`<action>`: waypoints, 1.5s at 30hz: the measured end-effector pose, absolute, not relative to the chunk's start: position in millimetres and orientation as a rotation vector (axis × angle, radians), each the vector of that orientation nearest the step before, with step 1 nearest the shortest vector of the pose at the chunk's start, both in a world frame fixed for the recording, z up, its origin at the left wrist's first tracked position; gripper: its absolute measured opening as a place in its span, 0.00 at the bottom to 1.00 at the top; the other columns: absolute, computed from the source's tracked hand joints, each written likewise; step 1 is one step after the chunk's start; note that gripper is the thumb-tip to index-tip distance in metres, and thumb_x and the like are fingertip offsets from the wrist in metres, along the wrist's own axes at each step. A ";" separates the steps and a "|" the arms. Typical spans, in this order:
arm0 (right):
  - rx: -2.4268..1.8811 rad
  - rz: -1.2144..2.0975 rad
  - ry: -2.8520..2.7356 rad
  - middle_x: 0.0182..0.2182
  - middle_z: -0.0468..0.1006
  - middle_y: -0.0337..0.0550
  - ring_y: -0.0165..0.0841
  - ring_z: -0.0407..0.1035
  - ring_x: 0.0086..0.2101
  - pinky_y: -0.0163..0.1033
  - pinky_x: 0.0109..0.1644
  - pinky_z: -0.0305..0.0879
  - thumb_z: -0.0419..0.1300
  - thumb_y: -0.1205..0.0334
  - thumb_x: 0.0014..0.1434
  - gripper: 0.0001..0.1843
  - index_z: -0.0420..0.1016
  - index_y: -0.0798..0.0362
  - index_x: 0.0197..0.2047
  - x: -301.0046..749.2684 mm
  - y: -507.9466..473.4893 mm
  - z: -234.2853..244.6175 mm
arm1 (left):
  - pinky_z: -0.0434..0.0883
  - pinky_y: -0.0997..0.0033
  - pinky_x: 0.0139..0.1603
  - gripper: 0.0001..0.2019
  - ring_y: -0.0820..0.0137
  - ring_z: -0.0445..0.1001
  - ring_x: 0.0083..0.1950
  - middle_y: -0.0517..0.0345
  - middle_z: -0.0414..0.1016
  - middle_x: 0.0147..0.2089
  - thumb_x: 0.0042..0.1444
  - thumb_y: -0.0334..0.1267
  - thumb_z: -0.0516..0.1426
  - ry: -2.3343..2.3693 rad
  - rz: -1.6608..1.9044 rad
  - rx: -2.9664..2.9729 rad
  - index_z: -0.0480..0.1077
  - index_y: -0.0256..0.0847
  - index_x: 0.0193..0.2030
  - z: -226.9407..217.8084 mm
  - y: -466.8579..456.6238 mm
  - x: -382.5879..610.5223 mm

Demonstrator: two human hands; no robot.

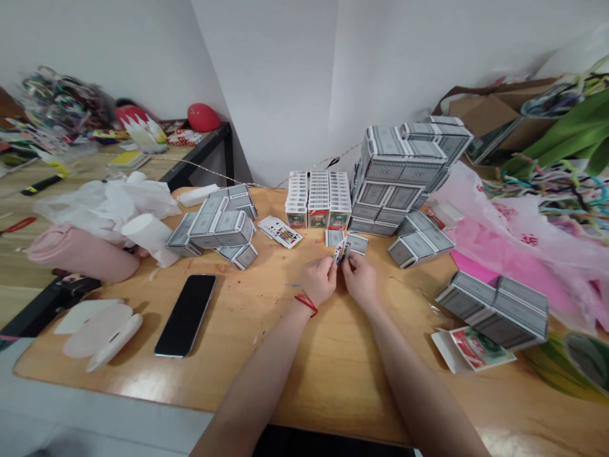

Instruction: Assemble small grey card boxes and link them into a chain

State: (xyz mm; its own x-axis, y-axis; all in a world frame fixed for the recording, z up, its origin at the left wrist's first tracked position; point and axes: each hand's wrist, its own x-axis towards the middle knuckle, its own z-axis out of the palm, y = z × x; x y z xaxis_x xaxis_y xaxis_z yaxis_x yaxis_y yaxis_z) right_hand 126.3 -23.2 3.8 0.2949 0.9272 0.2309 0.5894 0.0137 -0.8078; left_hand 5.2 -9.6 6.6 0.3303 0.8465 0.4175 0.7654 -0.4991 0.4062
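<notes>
Near the table's middle, my left hand (320,280) pinches a playing card (339,249), its printed face partly in view. Close beside it, my right hand (360,279) is closed on another playing card (347,247). Fingers hide the cards' lower parts, so I cannot tell how many each hand holds. Just beyond lie two small flat pieces with grey card-back patterns, a left piece (333,237) and a right piece (360,242). A loose spread of face-up cards (283,232) lies to the left. Behind stand rows of card boxes (318,202).
A tall structure of grey-patterned card blocks (397,171) stands right of the boxes. More blocks stand left (219,222) and right (495,308). A black phone (186,315), an opened card box (478,349), a pink roll (83,251) and pink plastic (533,235) surround the work area.
</notes>
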 end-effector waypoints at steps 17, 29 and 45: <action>-1.439 0.763 -1.348 0.34 0.76 0.46 0.34 0.70 0.32 0.36 0.35 0.64 0.49 0.58 0.52 0.15 0.70 0.54 0.39 134.4 -15.2 -8.7 | 0.55 0.75 0.24 0.09 0.74 0.64 0.22 0.58 0.67 0.21 0.55 0.37 0.46 1.598 1.005 2.319 0.63 0.39 0.27 3.8 -1.6 3.1; -1.679 0.437 -1.495 0.25 0.73 0.43 0.31 0.65 0.25 0.33 0.29 0.58 0.49 0.58 0.52 0.12 0.69 0.55 0.28 130.9 -19.4 -5.1 | 0.54 0.76 0.24 0.09 0.75 0.63 0.23 0.58 0.66 0.22 0.54 0.37 0.46 1.541 1.020 2.298 0.62 0.39 0.27 2.5 -1.7 2.7; -1.016 1.307 -0.791 0.32 0.75 0.42 0.34 0.68 0.33 0.38 0.35 0.64 0.56 0.50 0.48 0.14 0.72 0.52 0.32 130.4 -11.8 2.0 | 0.51 0.78 0.21 0.11 0.78 0.54 0.20 0.64 0.57 0.18 0.51 0.40 0.49 1.232 1.172 1.669 0.58 0.37 0.22 -4.8 10.4 -2.2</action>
State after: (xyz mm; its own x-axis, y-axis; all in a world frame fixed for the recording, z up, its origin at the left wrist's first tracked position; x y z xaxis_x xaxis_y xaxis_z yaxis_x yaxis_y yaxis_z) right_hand 130.4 -11.8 2.0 0.1256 0.9887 -0.0816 -0.3867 -0.0269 -0.9218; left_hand -2.2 10.4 -4.8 0.1212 0.9634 0.2389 0.2865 -0.2644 0.9209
